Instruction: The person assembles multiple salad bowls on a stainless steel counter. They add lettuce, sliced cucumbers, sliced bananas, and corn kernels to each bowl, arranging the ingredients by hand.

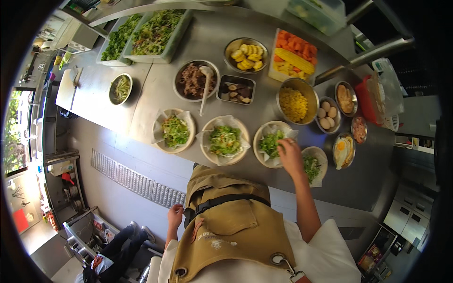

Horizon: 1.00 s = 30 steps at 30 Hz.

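Note:
My right hand (290, 153) reaches over a paper-lined bowl (257, 153), its bent fingers together at the salad greens (271, 143) inside. The fingertips are partly hidden, and seem closed on some leaves. My left hand (175, 216) is low beside my tan apron (231, 217), away from the counter, its fingers curled with nothing seen in them. To the left stand two more paper-lined bowls of mixed salad, the middle bowl (205, 150) and the left bowl (190, 139). A fourth bowl (322, 158) of greens sits right of my right wrist, partly covered by my forearm.
Behind stand a bowl of shredded brown food (188, 81) with a ladle (206, 89), a tray of mushrooms (236, 93), corn rounds (247, 59), corn kernels (293, 104), eggs (327, 114) and a fried egg (343, 150). Tubs of greens (158, 35) are far left. Someone's legs (127, 245) show lower left.

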Tool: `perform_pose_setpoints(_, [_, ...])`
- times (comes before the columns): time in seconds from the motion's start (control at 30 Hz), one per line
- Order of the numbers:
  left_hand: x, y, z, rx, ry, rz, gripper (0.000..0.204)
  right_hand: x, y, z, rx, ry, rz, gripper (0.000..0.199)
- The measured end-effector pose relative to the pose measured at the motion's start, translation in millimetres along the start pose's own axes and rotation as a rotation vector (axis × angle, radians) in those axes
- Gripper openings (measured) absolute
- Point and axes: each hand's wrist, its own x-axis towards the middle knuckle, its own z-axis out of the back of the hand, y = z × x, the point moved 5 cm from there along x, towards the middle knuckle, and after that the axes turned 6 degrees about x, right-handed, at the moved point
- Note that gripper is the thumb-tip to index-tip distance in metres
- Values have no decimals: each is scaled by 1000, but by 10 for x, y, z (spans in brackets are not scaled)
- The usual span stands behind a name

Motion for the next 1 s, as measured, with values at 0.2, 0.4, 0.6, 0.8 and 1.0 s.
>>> perform_pose_setpoints(0.2, [992,91,595,153,60,-128,27,193,627,231,119,-292,-45,16])
perform_pose_setpoints(0.4, [2404,-170,1515,-133,77,-138,22,2062,2843,-238,351,-439,331,16])
perform_pose_setpoints(0.6, [2766,-134,2404,-501,68,-60,21,4639,3807,-1784,-111,-109,279,29])
perform_pose_setpoints(0.8, [2479,1087,2344,-713,113,291,16,5065,4016,-2292,-152,100,148,23])
perform_pose_setpoints(1.0, [2204,1505,2088,-474,436,647,21,4771,4266,-1763,154,-153,268,19])
